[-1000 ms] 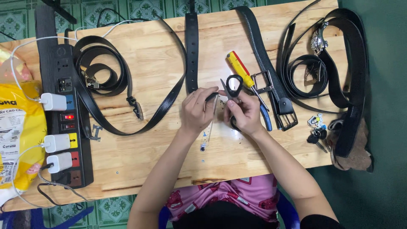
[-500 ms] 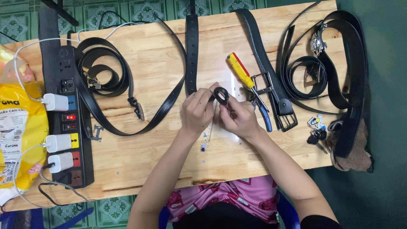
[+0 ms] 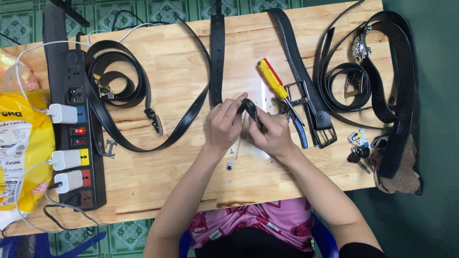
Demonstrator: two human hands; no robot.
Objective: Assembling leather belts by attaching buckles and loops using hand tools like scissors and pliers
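My left hand and my right hand meet over the middle of the wooden table. Both pinch the end of a black leather belt that runs away from me to the far edge; the end is folded up between my fingertips. A clear plastic ruler lies under my left wrist. A yellow-and-red screwdriver lies just beyond my right hand. Blue-handled pliers rest right beside my right hand.
A black power strip with white plugs lies along the left, next to a yellow bag. Coiled black belts sit at far left and far right. A belt with a metal buckle and keys are at right.
My hands have slid a little away from me and closed tighter around the belt end, which now stands folded up between my fingers. A round dark loop seen earlier near my fingers is hidden.
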